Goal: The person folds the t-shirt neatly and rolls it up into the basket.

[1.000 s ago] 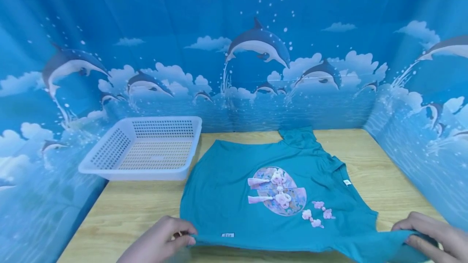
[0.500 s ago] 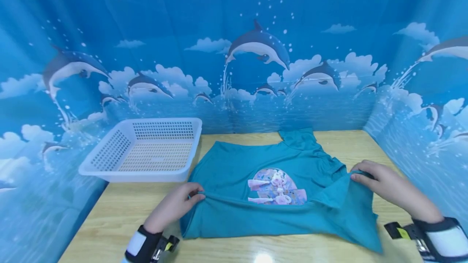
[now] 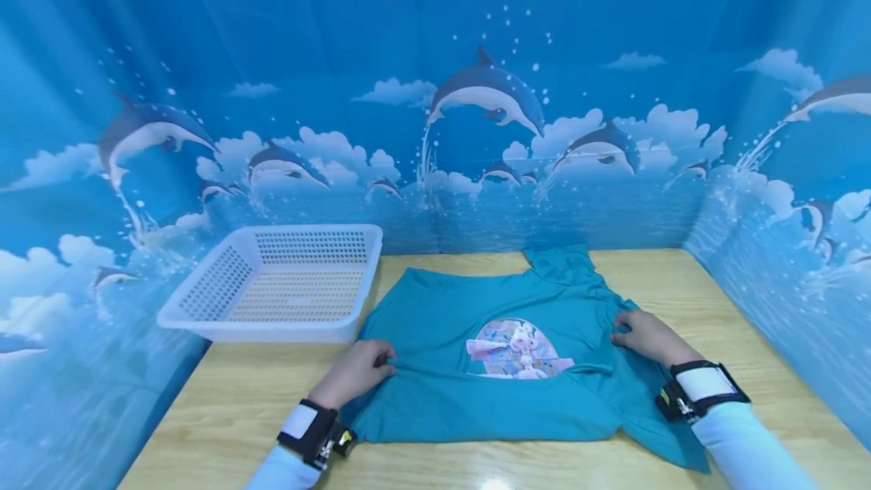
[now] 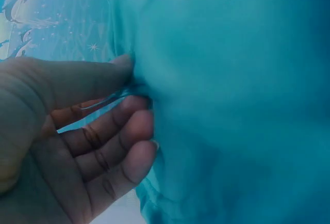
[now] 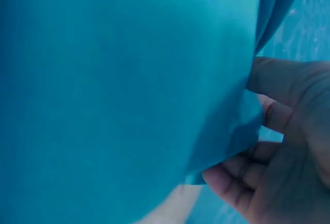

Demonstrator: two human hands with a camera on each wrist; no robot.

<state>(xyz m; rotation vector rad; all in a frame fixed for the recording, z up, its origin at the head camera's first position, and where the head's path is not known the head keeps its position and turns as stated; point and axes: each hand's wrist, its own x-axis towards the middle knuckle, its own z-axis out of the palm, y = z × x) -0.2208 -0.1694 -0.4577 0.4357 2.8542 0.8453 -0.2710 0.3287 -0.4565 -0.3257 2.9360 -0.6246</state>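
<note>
A teal T-shirt (image 3: 469, 410) lies sideways on the wooden table, its near side folded over toward the middle. The fold hides the lower part of the round pink and blue print (image 3: 513, 346). At the shirt's left part, my left hand (image 3: 357, 375) pinches the folded cloth; the left wrist view shows thumb and forefinger closed on the fabric (image 4: 232, 79). Over by the shoulder end, my right hand (image 3: 649, 337) grips the other end of the folded layer. Cloth (image 5: 129, 90) fills most of the right wrist view, held between thumb and fingers.
A white perforated plastic basket (image 3: 272, 331) stands at the back left of the table (image 3: 224, 407), close to the shirt. A blue curtain (image 3: 435, 21) with dolphins encloses the back and both sides. One sleeve (image 3: 561, 263) reaches toward the back edge.
Both hands have carried the shirt's near edge away from the body and laid it over the middle. The small pink prints and the tag near the hem are now covered.
</note>
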